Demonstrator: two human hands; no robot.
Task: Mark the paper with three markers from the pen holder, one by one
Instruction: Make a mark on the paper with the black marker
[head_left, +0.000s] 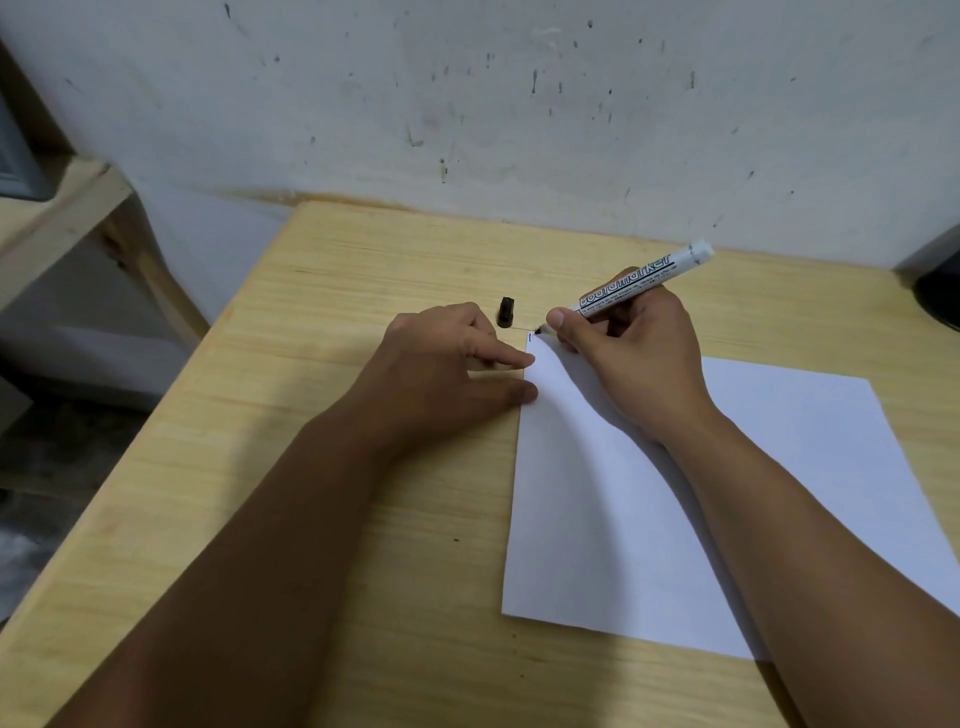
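A white sheet of paper (613, 519) lies on the wooden table (322, 467). My right hand (634, 364) grips a white board marker (639, 283) with black lettering, its black tip touching the paper's far left corner, beside a short blue mark (530, 337). My left hand (452, 364) rests on the table with two fingertips pressing the paper's left edge. The marker's black cap (505, 312) stands on the table just beyond the paper corner. The pen holder is not clearly in view.
A stained white wall stands behind the table. A dark round object (940, 291) sits at the right edge of the table. A wooden shelf frame (67, 218) stands to the left, with a gap and floor between it and the table.
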